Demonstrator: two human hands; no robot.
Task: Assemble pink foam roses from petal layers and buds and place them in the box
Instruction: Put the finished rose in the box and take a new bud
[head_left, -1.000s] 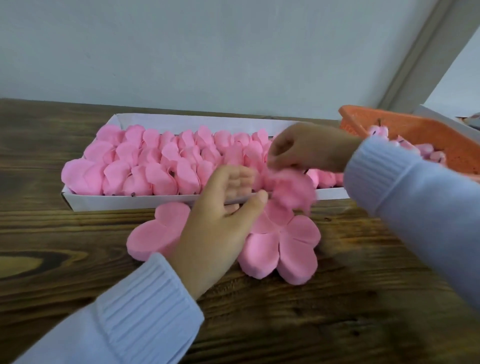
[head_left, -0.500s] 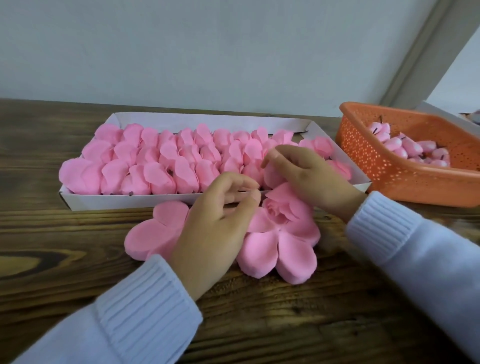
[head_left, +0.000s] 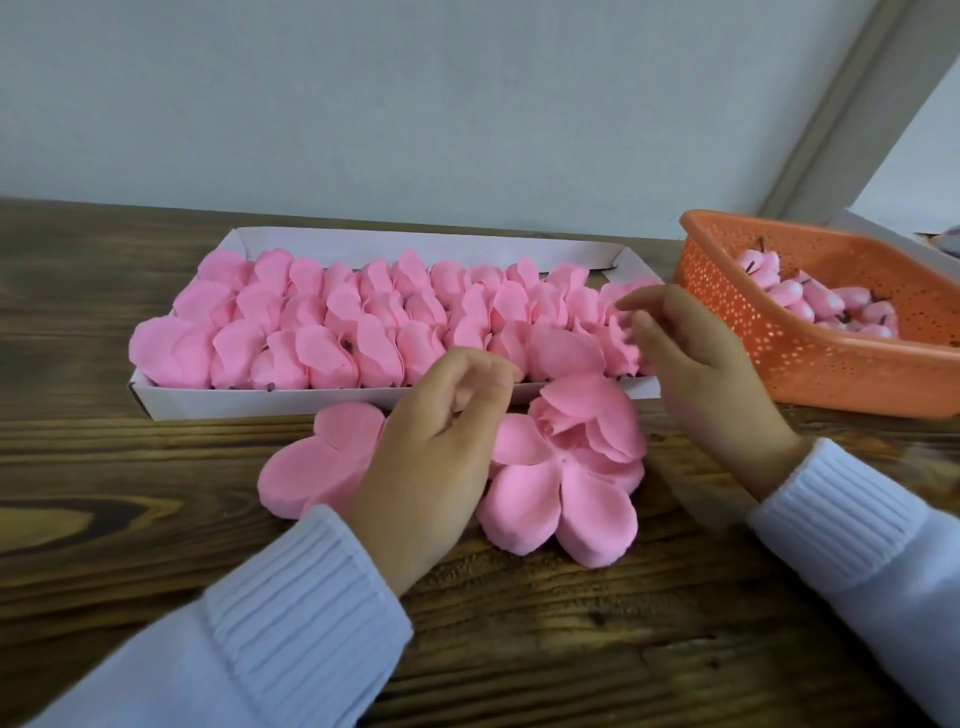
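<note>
A long white box (head_left: 332, 402) at the back of the wooden table holds rows of pink foam roses (head_left: 363, 322). In front of it a flat five-petal layer (head_left: 561, 504) lies on the table, and a half-built rose (head_left: 582, 415) rests on its far side. Another stack of petal layers (head_left: 311, 467) lies to the left, partly under my left hand (head_left: 441, 441). That hand hovers with loosely curled fingers and holds nothing. My right hand (head_left: 696, 374) hangs over the box's right end, fingers relaxed and empty, just right of the rose.
An orange perforated basket (head_left: 769, 338) at the right holds several pink buds (head_left: 810, 306) with dark stems. A white box corner (head_left: 883, 234) shows behind it. A grey wall rises behind the table.
My right hand brought the rose down onto the flat petal layer, let go of it and lifted away to the right. My left hand stayed nearly still.
</note>
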